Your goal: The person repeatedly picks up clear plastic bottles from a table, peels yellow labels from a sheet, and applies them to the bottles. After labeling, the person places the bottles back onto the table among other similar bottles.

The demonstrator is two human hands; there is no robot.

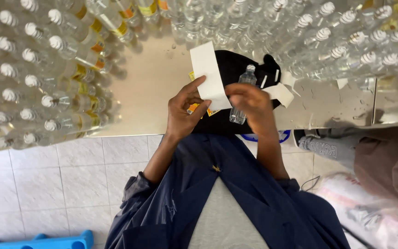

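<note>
My left hand pinches the lower edge of a white paper strip that stands up over the steel table; yellow labels show just behind its fingers. My right hand grips the same strip from the right side. A small clear plastic bottle with a white cap lies on a black cloth just beyond my right hand, partly hidden by my fingers.
Several clear capped bottles crowd the table's left side, and more bottles fill the back and right. Loose white paper pieces lie on the cloth. Another person's leg and shoe are at the right. A blue stool stands on the tiled floor.
</note>
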